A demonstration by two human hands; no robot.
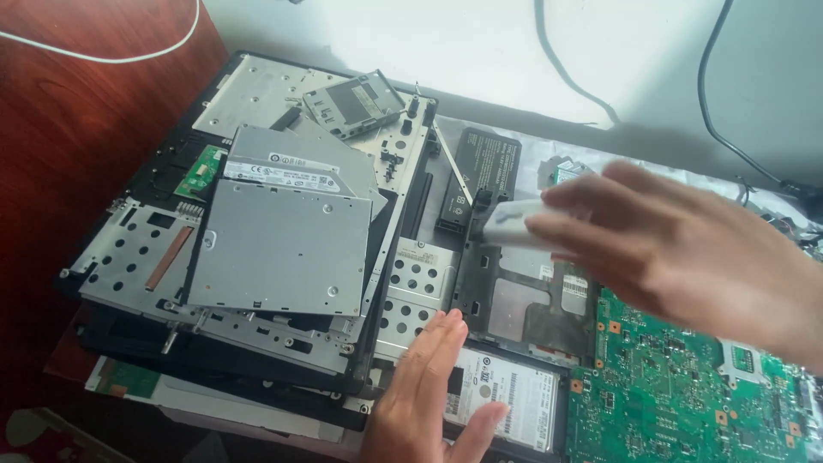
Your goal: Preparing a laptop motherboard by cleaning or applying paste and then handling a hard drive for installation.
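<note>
My right hand (686,249) hovers over the opened laptop chassis (506,300), fingers closed on a small white block-shaped part (510,225). Flat and open, my left hand (429,386) rests at the bottom centre, fingers touching the edge of a perforated metal bracket (411,291) and lying beside a hard drive (514,399) with a white label. A green circuit board (677,386) fills the lower right. A black battery pack (480,180) lies just beyond the white part.
A grey optical drive (279,249) sits on a stack of metal plates and laptop shells at the left. A small metal caddy (353,103) lies on top at the back. Black cables (737,77) run along the white wall. A red-brown wooden surface (77,111) is at far left.
</note>
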